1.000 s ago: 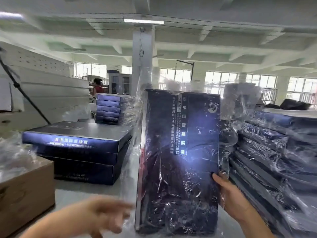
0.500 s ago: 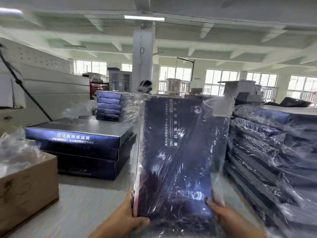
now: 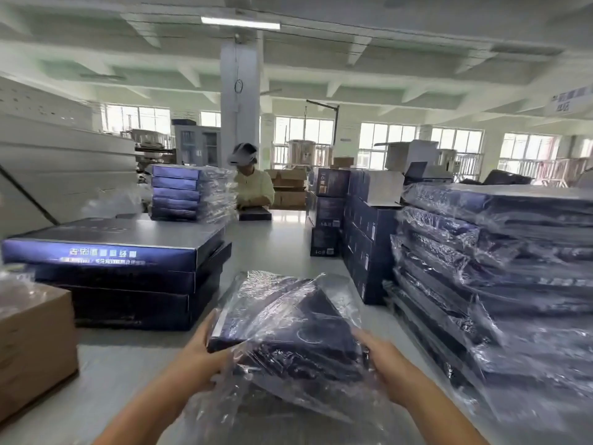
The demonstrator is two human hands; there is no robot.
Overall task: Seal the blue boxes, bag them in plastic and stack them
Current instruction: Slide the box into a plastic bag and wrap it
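Box [image 3: 288, 319]: blue, in a clear bag [image 3: 250, 409], tilted, held between both hands over the bench [image 3: 272, 245]. Left hand [image 3: 199, 358] grips its near left corner. Right hand [image 3: 382, 364] grips its right edge through the plastic. Bare boxes [image 3: 112, 252] stacked beyond the left hand. Bagged stack [image 3: 497, 268] right of the right hand. Carton [image 3: 32, 332] well left of the left hand.
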